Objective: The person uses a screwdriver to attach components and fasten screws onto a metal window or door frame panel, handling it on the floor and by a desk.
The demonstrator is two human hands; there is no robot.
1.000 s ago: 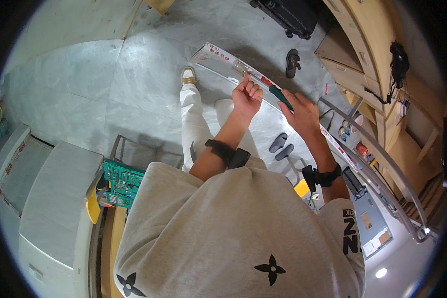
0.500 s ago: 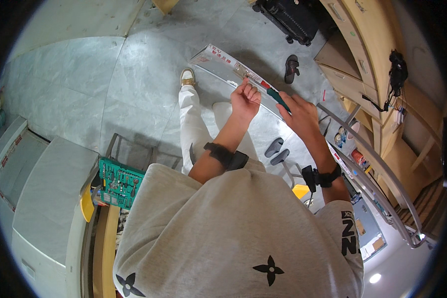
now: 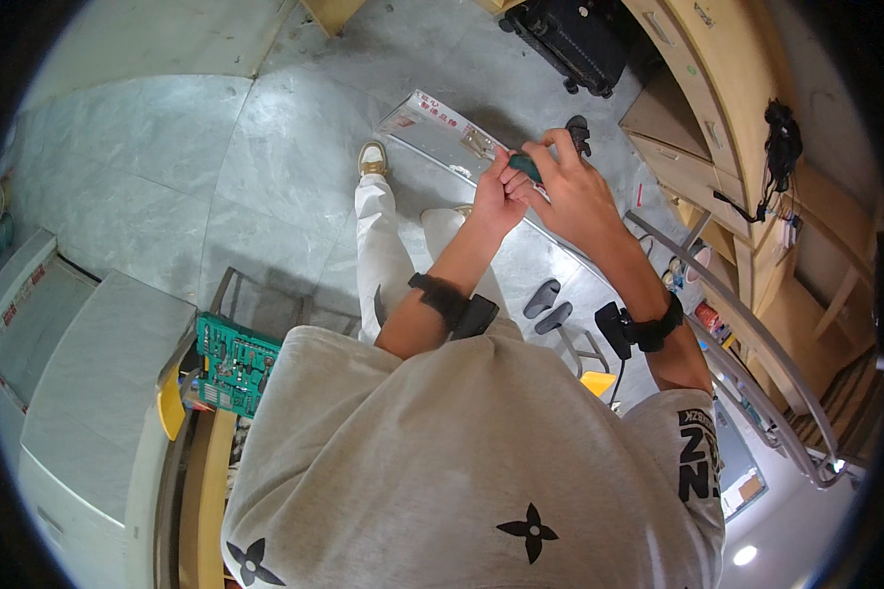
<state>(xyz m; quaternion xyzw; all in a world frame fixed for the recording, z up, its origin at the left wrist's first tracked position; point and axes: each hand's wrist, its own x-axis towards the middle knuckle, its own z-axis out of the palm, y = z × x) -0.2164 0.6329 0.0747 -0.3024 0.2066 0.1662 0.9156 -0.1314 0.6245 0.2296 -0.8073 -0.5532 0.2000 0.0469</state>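
Note:
My right hand is closed around a tool with a dark green handle. Its working end is hidden behind my fingers, so I cannot tell its exact kind. Against it, my left hand has its fingers curled and its thumb up, close to the handle's end. Whatever the left fingers pinch is hidden. Just beyond both hands lies a long, shiny grey panel with a pale, red-printed edge, slanting from upper left to lower right. My hands cover its middle part.
An open green tool case with several metal tools rests at the left. Grey slippers and a dark sandal are on the tiled floor. A black suitcase stands far off; a metal rail and wooden drawers line the right.
My right hand has moved left and up, bringing the green handle against my left hand. My left hand has shifted slightly right. The panel has stayed nearly in place.

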